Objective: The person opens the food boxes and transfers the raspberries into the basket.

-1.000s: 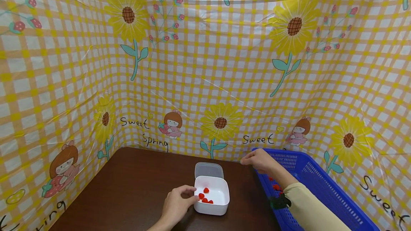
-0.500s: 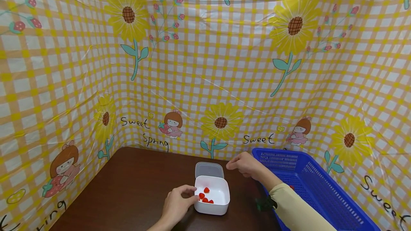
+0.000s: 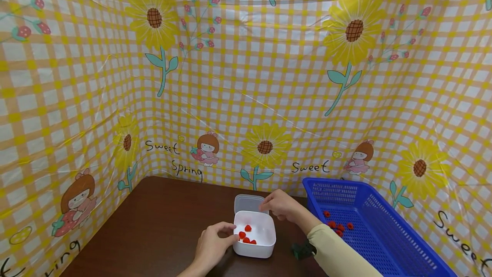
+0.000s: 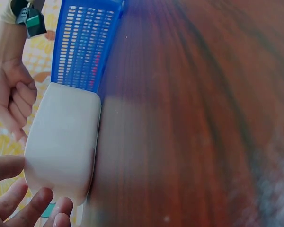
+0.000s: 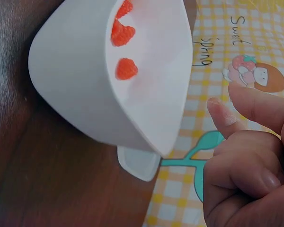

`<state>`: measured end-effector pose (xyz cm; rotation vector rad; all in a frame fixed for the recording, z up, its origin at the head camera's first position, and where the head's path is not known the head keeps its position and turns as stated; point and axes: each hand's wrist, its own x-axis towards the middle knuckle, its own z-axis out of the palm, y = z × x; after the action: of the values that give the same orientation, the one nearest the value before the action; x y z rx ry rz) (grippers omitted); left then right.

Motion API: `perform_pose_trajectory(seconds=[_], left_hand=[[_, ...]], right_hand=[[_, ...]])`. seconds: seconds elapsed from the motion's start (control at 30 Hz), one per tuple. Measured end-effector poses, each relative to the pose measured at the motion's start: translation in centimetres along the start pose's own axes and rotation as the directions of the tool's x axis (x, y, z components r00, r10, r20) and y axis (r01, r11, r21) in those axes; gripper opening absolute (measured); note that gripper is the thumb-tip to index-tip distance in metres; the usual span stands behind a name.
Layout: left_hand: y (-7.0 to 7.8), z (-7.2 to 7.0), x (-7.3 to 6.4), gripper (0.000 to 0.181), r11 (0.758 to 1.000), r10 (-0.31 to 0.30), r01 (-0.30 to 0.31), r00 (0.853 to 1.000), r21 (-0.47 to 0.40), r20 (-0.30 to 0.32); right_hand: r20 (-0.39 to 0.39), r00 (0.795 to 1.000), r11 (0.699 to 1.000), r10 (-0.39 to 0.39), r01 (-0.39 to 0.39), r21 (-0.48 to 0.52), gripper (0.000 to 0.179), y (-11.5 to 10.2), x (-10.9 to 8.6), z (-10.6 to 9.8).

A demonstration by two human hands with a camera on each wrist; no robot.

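A white square box [image 3: 254, 250] stands on the brown table, several small red raspberries [image 3: 246, 240] inside it. My left hand [image 3: 210, 243] is at its left side, thumb and forefinger apart, their tips touching the wall near the rim; the left wrist view shows the other fingers loosely spread by the wall. My right hand [image 3: 282, 205] hovers past the box's far right corner, overlapping the clear lid [image 3: 247, 203] in the head view. In the right wrist view its forefinger and thumb tips nearly meet with nothing showing between them, and the other fingers are curled into the palm.
A blue perforated basket [image 3: 388, 225] with several raspberries [image 3: 340, 227] stands along the right side of the table [image 3: 165, 221]. A checked, flower-printed cloth [image 3: 230, 76] walls in the back and both sides. A dark device [image 3: 301, 250] is strapped at the right wrist.
My right hand has moved left from above the basket's near-left edge to the box's far right corner, uncovering raspberries in the basket. The left hand and the box stay in place.
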<state>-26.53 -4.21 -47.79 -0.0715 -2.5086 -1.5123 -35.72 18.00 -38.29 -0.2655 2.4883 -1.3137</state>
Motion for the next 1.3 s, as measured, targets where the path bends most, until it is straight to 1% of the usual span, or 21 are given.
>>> perform_pose_trajectory(seconds=[0.17,0.4,0.57,0.67,0.83,0.97,1.07,1.17,1.3], left_hand=[[0.0,0.1,0.0,0.021,1.0,0.005,-0.005,1.0,-0.007,-0.002],[-0.2,0.0,0.0,0.021,1.0,0.013,-0.013,1.0,0.003,0.001],[-0.3,-0.1,0.1,0.023,1.0,0.018,-0.018,1.0,-0.006,0.012],[-0.2,-0.1,0.1,0.024,1.0,0.018,-0.018,1.0,-0.015,0.016],[-0.2,0.0,0.0,0.024,1.0,0.019,-0.018,1.0,-0.023,0.021],[-0.2,-0.1,0.0,0.024,1.0,0.027,-0.027,1.0,-0.016,0.009],[-0.2,-0.1,0.0,0.023,1.0,0.026,-0.026,1.0,-0.018,0.006],[-0.1,-0.1,0.0,0.023,0.999,0.028,-0.028,1.0,-0.017,0.003],[-0.1,-0.1,0.0,0.022,0.999,0.032,-0.032,0.999,-0.008,-0.004]], right_hand=[[0.012,1.0,1.0,0.005,-0.005,0.006,0.018,0.4,0.2,1.3],[0.043,0.999,0.998,0.03,-0.032,0.046,0.014,1.0,0.7,2.9],[0.065,0.998,0.997,0.007,-0.012,0.075,0.015,1.2,0.7,3.8],[0.066,0.998,0.997,0.009,-0.014,0.074,0.016,1.4,0.7,4.3],[0.04,0.999,0.999,0.031,-0.032,0.012,0.013,1.2,0.7,4.9],[0.016,0.999,0.998,0.045,-0.044,-0.038,0.014,1.1,0.6,5.5],[-0.021,0.999,0.993,0.05,-0.052,-0.104,0.014,1.1,0.7,5.9],[-0.077,0.996,0.975,0.036,-0.052,-0.217,0.016,1.1,0.6,6.3],[-0.124,0.992,0.932,-0.022,-0.024,-0.361,0.024,1.3,0.6,6.9]])
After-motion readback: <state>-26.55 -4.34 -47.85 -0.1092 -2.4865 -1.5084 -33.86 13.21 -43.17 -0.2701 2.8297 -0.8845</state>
